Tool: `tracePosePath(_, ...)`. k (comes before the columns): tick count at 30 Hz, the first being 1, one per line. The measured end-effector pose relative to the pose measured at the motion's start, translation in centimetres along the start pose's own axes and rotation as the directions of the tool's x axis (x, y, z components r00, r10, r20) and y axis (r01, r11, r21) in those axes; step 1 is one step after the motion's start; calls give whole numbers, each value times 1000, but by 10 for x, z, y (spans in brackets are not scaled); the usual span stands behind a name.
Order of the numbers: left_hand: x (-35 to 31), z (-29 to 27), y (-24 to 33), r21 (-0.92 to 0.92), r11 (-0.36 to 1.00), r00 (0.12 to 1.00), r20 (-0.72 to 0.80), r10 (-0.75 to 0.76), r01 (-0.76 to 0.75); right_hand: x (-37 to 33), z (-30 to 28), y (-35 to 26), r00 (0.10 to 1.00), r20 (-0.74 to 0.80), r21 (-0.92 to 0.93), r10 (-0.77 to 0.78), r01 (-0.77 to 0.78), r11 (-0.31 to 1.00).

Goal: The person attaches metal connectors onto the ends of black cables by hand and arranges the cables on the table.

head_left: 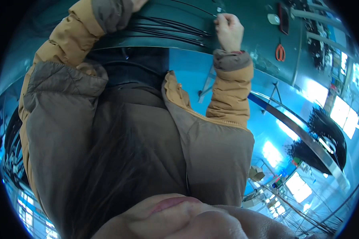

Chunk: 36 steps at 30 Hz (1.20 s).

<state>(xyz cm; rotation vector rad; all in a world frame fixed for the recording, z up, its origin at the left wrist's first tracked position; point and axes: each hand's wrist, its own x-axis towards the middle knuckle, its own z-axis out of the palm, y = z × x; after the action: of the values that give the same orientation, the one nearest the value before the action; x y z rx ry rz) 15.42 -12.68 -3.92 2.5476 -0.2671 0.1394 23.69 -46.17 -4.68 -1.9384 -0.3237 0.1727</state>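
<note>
My right hand (229, 32) is closed over the green table (251, 44), thumb and fingers pinched together at the end of a thin black cable (193, 6). That cable runs up and left from the fingertips, out of the picture. Only a small part of my left hand (138, 4) shows at the upper edge; its fingers are cut off. Between the two hands, along the near side of the table, lies a bundle of thin black cables (167, 28), with ends pointing toward my right hand.
Orange-handled scissors (280, 52) lie on the table to the right. Beyond them are a dark phone-like device with a red edge (283, 19) and a small whitish object (273, 18). Large black cable bundles (327, 139) hang by a metal bar at the right.
</note>
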Motion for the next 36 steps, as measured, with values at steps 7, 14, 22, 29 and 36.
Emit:
tracePosePath(7, -103, -103, -114, 203, 974, 991, 60, -118, 104, -6, -25, 7, 997, 68, -163, 41, -29, 986)
tracePosePath(14, -175, -114, -178, 298, 945, 985, 67, -158, 131, -10, -34, 13, 973, 205, -305, 107, -40, 952)
tracePosePath(22, -145, -115, -157, 400, 915, 968, 205, -146, 53, 22, -40, -6, 960, 140, -230, 241, -206, 951)
tracePosePath(29, 9, -61, 6, 342, 935, 980, 138, -143, 89, 36, 0, 11, 986, 6, -883, -169, 84, 461)
tracePosePath(36, 85, 43, 43, 456, 822, 918, -24, 395, -342, 43, 4, 23, 961, 51, -754, -270, 215, 621)
